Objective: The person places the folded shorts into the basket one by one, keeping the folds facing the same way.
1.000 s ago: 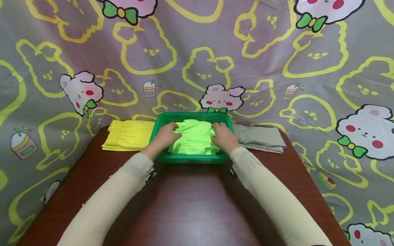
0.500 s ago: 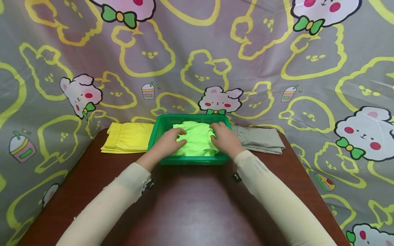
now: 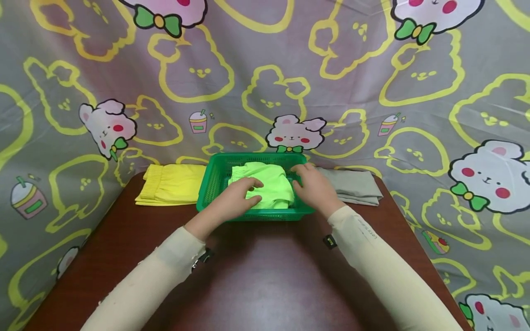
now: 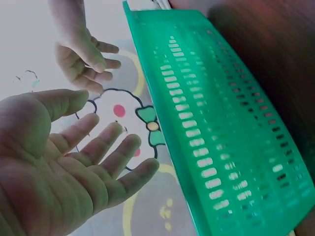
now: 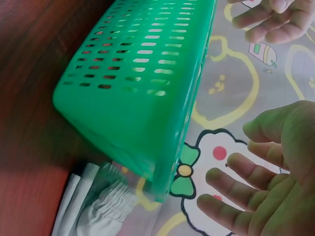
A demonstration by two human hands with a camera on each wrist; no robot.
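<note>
A folded neon-green garment (image 3: 269, 184) lies inside the green plastic basket (image 3: 252, 215) at the back of the table. My left hand (image 3: 238, 197) hovers over the basket's front left part, fingers spread and holding nothing. My right hand (image 3: 316, 186) is at the basket's right edge, also with loose fingers and nothing held. In the left wrist view the left palm (image 4: 64, 177) shows relaxed fingers (image 4: 110, 147) above the rim, apart from the slotted basket wall (image 4: 197, 128). The right wrist view likewise shows the right palm (image 5: 275, 191) apart from the basket (image 5: 133, 83).
To the basket's left lies a folded yellow garment (image 3: 174, 184). A folded grey garment (image 3: 356, 186) with a gathered waistband lies to its right, partly behind the right hand. A patterned curtain (image 3: 232, 55) hangs just behind the brown table (image 3: 256, 276).
Both hands have come away from the neon-green garment. The left has moved right and toward the front; the right has moved outward to the right. The garment stays in the basket.
</note>
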